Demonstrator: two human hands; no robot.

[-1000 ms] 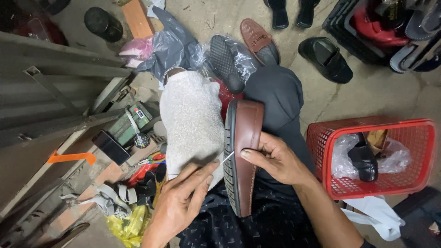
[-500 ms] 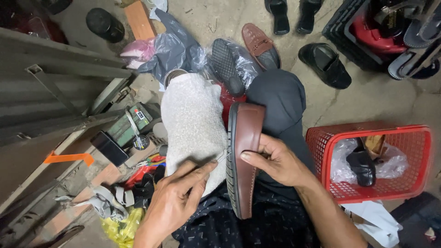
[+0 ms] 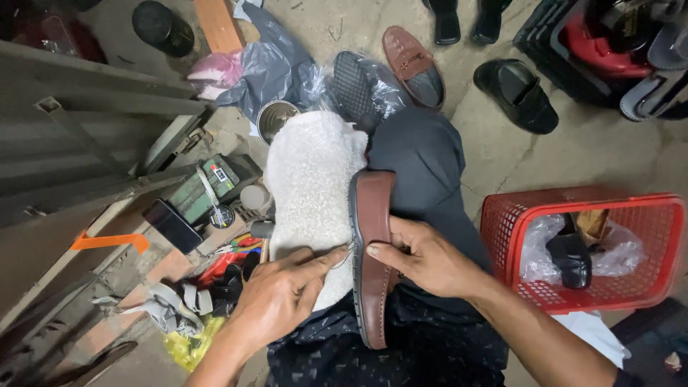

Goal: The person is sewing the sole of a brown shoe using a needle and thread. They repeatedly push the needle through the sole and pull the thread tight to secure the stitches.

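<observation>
A brown leather shoe [image 3: 374, 208] lies on its side across my lap, its dark sole edge facing left. My right hand [image 3: 423, 259] grips the shoe at its middle, thumb on the upper. My left hand [image 3: 283, 294] pinches something thin, apparently a needle or thread, at the sole's edge; it is too small to make out. Under the shoe, a white fleecy cloth [image 3: 312, 179] covers my left knee.
A red plastic basket [image 3: 648, 208] with a black shoe and plastic bags stands to the right. Several shoes lie on the concrete floor ahead, some in plastic bags. Tools, tins and scraps [image 3: 208, 197] clutter the left beside a wooden bench.
My left hand has moved up to the sole's edge, fingertips meeting the shoe. The white thread seen a second ago is no longer stretched out. The shoe stays held in place.
</observation>
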